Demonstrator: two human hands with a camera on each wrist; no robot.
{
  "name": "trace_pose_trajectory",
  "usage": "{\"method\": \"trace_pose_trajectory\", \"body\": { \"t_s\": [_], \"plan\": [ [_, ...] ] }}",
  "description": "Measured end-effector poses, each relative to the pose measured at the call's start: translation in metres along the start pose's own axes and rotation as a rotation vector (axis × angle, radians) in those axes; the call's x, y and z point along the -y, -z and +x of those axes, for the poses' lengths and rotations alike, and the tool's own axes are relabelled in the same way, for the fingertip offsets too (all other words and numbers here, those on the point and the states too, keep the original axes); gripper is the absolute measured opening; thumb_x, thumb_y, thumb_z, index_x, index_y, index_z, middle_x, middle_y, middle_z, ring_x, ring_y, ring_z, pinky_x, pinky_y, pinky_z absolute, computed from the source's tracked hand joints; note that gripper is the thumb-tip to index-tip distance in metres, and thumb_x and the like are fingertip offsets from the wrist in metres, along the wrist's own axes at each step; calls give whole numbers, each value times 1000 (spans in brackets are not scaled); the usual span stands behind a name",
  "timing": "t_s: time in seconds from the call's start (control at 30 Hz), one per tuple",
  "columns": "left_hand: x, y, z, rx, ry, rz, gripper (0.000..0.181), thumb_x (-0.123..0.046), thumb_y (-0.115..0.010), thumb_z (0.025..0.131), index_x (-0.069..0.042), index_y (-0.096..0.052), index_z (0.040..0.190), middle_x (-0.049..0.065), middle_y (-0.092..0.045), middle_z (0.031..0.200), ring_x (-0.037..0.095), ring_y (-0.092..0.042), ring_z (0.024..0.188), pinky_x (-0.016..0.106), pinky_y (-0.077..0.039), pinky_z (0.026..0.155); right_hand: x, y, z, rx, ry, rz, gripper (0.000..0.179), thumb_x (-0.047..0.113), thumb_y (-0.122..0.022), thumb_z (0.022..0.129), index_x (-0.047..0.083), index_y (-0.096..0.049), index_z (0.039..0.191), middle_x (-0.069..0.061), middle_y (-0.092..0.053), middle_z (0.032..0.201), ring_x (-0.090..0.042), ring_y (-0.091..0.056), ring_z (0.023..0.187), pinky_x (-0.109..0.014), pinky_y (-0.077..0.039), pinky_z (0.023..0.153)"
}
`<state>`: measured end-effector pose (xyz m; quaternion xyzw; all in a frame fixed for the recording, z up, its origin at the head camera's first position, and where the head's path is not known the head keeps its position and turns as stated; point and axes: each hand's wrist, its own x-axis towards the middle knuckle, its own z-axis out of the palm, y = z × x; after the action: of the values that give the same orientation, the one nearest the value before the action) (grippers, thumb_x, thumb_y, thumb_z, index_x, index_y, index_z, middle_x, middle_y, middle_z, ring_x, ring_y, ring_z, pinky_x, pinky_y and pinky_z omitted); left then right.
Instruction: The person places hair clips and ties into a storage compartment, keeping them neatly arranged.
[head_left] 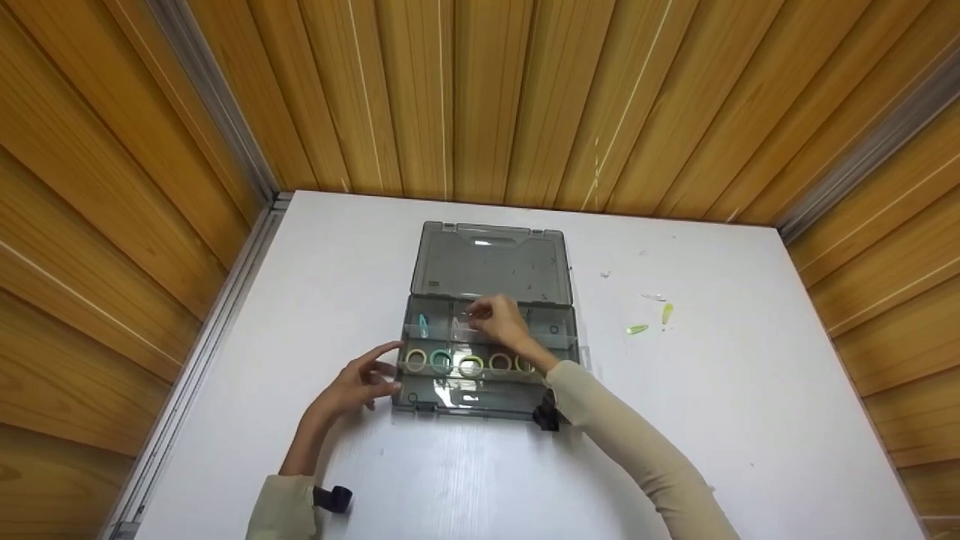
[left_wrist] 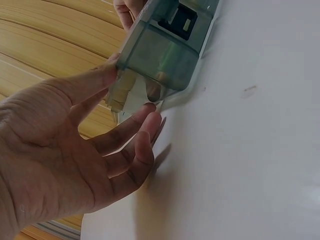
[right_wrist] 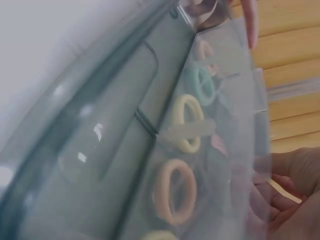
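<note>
A grey see-through compartment box (head_left: 469, 394) lies open on the white table, its lid (head_left: 491, 262) tipped back. My left hand (head_left: 356, 382) touches the box's left side with loosely bent fingers, seen close up in the left wrist view. Over the back middle compartment, my right hand (head_left: 499, 321) pinches a small pale hair clip, mostly hidden by the fingertips. A pink hair clip (head_left: 455, 324) shows just beside them. In the back left compartment lies a blue hair clip (head_left: 424, 325). Several hair ties, among them a teal one (head_left: 441, 361), stand along the middle row.
Right of the box, two yellow-green hair clips (head_left: 637, 329) and a whitish clip (head_left: 654, 297) lie on the white table (head_left: 720, 405). Wood-patterned walls (head_left: 487, 105) enclose the back and sides. A metal rail (head_left: 217, 330) runs along the left edge.
</note>
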<state>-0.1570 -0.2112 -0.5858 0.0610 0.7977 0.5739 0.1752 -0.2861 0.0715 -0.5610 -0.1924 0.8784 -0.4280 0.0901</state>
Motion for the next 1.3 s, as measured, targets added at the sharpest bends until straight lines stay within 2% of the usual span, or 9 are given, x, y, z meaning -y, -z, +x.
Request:
{"method": "trace_pose_trajectory", "body": {
  "t_s": [0.2, 0.37, 0.57, 0.73, 0.93, 1.13, 1.3],
  "plan": [
    [-2, 0, 3, 4, -2, 17, 72, -14, -74, 94, -12, -39, 157, 31, -60, 128, 25, -66, 97, 34, -54, 60, 5, 32, -11, 21, -7, 58, 22, -1, -75, 88, -5, -75, 109, -20, -77, 101, -30, -74, 87, -28, -59, 75],
    [-3, -3, 8, 7, 2, 14, 73, -14, -74, 94, -13, -39, 157, 30, -60, 127, 23, -67, 95, 36, -54, 60, 2, 68, -22, -5, 17, 38, 23, 3, -75, 90, -3, -75, 112, -20, -77, 103, -29, -74, 86, -20, -57, 72],
    [-3, -5, 11, 15, -2, 2, 73, -13, -73, 94, -12, -37, 158, 29, -61, 126, 22, -67, 95, 35, -53, 57, -19, 114, -39, -102, 27, -23, 20, 2, -72, 92, -3, -76, 111, -21, -77, 99, -29, -74, 80, -14, -53, 64],
    [-4, -1, 9, 25, 10, 15, 74, -12, -74, 94, -13, -37, 158, 29, -62, 125, 22, -67, 93, 34, -52, 57, -43, 148, -54, -128, -15, -47, 20, 1, -68, 93, -7, -74, 111, -25, -76, 96, -32, -75, 76, -12, -50, 56],
    [-5, 1, 7, 37, 19, 24, 76, -14, -75, 93, -13, -37, 158, 30, -61, 127, 21, -66, 93, 33, -53, 58, -78, 182, -81, -147, -131, -99, 22, 3, -68, 94, -10, -72, 112, -29, -75, 97, -36, -76, 78, -16, -53, 55],
    [-6, 1, 6, 30, 19, 26, 74, -14, -75, 93, -15, -38, 157, 31, -59, 131, 22, -68, 95, 33, -53, 58, -111, 205, -104, -130, -291, -137, 29, 8, -64, 97, -14, -68, 116, -32, -73, 103, -40, -76, 84, -29, -61, 62],
    [-7, 0, 6, 28, 29, 24, 75, -13, -75, 93, -15, -38, 158, 31, -58, 132, 22, -68, 96, 33, -53, 58, -133, 209, -115, -144, -447, -110, 31, 11, -63, 98, -15, -67, 116, -30, -74, 103, -29, -77, 77, -29, -61, 63]
  ]
}}
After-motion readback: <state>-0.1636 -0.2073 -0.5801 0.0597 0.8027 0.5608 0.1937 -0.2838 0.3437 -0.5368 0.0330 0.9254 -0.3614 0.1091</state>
